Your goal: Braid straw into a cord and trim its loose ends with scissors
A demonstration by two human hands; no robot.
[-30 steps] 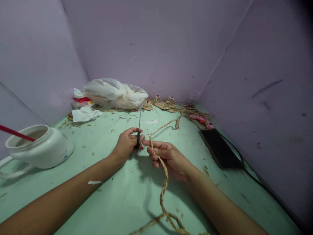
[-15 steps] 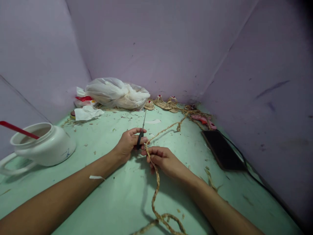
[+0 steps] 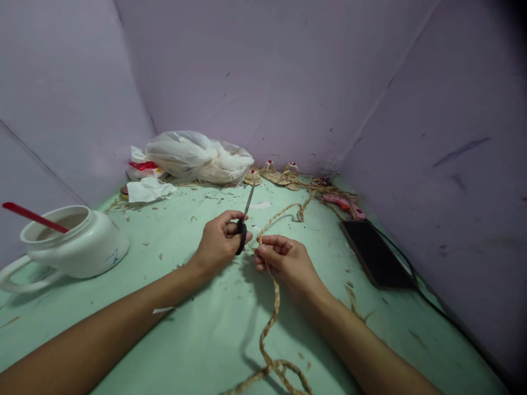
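Note:
Black-handled scissors (image 3: 242, 236) are in my left hand (image 3: 220, 241), their thin blades pointing away toward the back wall. Close to its right, my right hand (image 3: 286, 263) pinches a braided straw-coloured cord (image 3: 276, 296) between thumb and fingers. From that pinch the cord runs back to the far right pile and forward to a loose loop near the front edge of the view. The scissors and the cord look apart. My left fingertips are partly hidden behind the scissor handle.
At left stands a white mug-like pot (image 3: 94, 241) with a red stick (image 3: 35, 216). A tied plastic bag (image 3: 197, 156) and crumpled white paper (image 3: 150, 190) lie at the back. Small woven pieces (image 3: 280, 176) sit by the wall. A dark phone (image 3: 376, 255) with a cable lies right.
My right hand has shifted right with the cord, away from my left hand. The scissors have turned so that a handle loop and the blades show more.

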